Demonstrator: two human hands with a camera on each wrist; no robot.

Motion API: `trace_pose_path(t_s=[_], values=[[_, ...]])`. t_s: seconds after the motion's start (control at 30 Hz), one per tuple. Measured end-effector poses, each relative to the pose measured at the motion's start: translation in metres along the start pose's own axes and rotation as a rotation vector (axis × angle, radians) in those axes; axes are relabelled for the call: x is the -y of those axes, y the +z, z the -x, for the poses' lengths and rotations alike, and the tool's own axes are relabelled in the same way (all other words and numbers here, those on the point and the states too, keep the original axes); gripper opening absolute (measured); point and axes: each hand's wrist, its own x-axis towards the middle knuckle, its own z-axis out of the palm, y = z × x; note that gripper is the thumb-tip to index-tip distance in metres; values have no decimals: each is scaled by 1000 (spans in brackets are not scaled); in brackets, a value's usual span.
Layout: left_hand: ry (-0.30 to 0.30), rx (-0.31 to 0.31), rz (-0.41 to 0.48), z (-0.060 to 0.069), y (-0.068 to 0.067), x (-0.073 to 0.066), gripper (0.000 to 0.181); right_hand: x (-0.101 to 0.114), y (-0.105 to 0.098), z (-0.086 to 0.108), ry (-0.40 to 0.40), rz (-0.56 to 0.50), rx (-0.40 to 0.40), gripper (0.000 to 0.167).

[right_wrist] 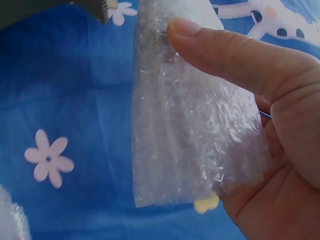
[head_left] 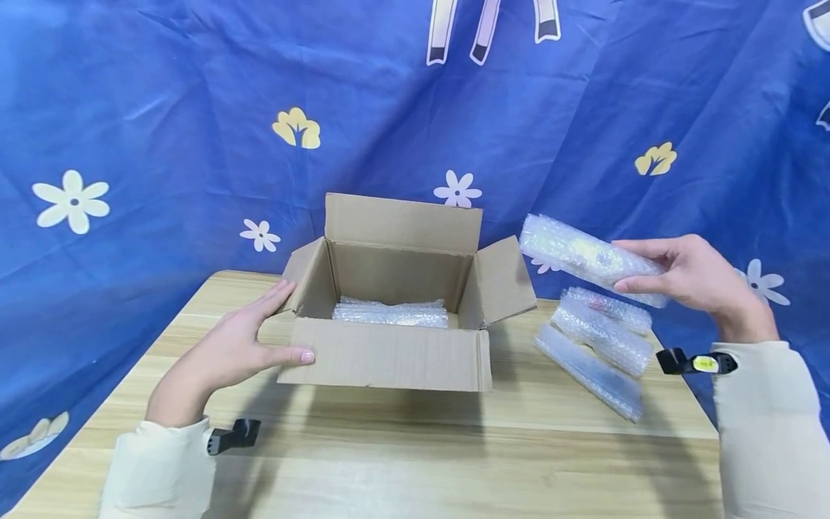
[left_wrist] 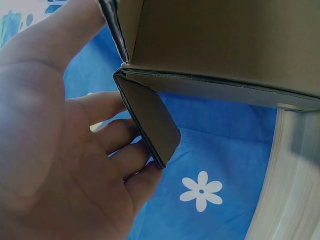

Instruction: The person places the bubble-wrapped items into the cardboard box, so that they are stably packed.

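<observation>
An open cardboard box (head_left: 389, 357) stands on the table with its flaps spread. My left hand (head_left: 227, 353) holds its left front corner. The thumb lies on the front flap, and the fingers (left_wrist: 120, 135) rest against the outside of the left flap (left_wrist: 152, 117). Inside the box lies bubble wrap (head_left: 389, 314); what it covers cannot be made out. To the right of the box, my right hand (head_left: 687, 281) holds a long bubble-wrapped packet (head_left: 583, 252) above the table. In the right wrist view, the thumb presses on the packet's near face, with the other fingers mostly hidden behind it.
Several more bubble-wrapped packets (head_left: 603, 335) lie in a loose group below the right hand, near the table's right edge. The wooden table (head_left: 389, 461) ends at a blue patterned cloth (head_left: 194, 144) hanging behind. The box's right flap (head_left: 506, 281) sticks out towards the held packet.
</observation>
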Motion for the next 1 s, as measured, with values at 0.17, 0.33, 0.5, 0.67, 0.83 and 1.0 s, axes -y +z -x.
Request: trace_pose_path(t_s=[0.17,0.33,0.5,0.67,0.83,1.0], values=[[-1,1,-5,0,-1,1,117,25,-4,-13,-69,33,24,55],[1,2,-10,-1,0,1,117,48,-4,-26,-122,53,72,57],[-8,6,2,0,0,1,117,71,-2,-42,-173,39,122,57],[-8,8,4,1,-1,2,117,92,4,-56,-236,9,154,55],[-8,11,-4,2,-2,3,118,108,11,-67,-278,-3,182,53],[2,9,10,3,-2,3,117,120,21,-78,-306,18,227,52]])
